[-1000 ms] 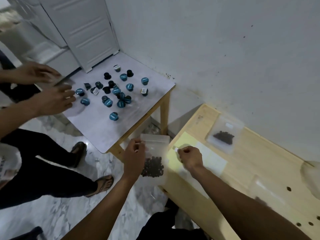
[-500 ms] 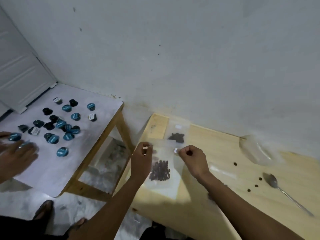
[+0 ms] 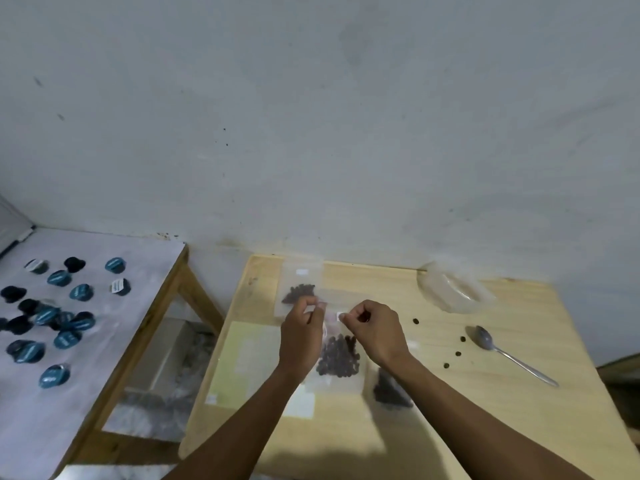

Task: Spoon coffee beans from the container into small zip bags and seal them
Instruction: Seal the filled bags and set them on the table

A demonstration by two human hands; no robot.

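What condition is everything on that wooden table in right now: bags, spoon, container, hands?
Left hand: pinching the top edge of the held bag.
Right hand: pinching the same top edge.
Held clear zip bag of coffee beans: part full; seal hidden by fingers.
Far clear zip bag: lying flat, holding beans.
Near bag by the right forearm: lying flat, holding beans.
Metal spoon: lying empty on the table.
Clear plastic container: blurred, contents unclear.
Loose beans: scattered on the table.

Both hands (image 3: 341, 336) pinching bean bag (image 3: 337, 358)
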